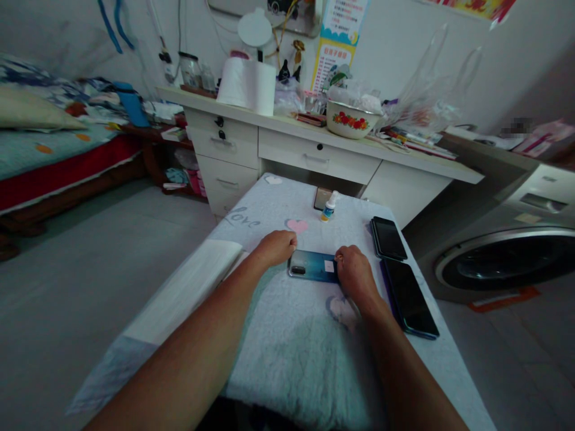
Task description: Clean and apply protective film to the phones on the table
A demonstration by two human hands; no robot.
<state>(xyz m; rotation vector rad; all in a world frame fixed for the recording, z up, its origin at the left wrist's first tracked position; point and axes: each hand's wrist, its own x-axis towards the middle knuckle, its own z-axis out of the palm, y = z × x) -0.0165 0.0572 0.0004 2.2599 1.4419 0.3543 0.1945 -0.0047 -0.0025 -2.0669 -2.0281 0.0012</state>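
A smartphone (pixel 312 267) with a blue gradient back lies face down on the cloth-covered table, its camera block to the left and a small white label near its right end. My left hand (pixel 278 246) is closed beside the phone's upper left corner; whatever its fingers pinch, if anything, is hidden. At the other end, my right hand (pixel 356 270) is closed over the phone's right edge, covering that end. Right of it lie a large dark-screened tablet (pixel 411 298) and a smaller dark device (pixel 389 238), both screen up.
Beyond the hands stands a small white spray bottle (pixel 328 207) before another phone (pixel 321 197). A folded white cloth or paper (pixel 188 287) lies along the left edge. Behind is a white desk (pixel 287 146) with a flowered bowl (pixel 351 120); a washing machine (pixel 516 221) stands right.
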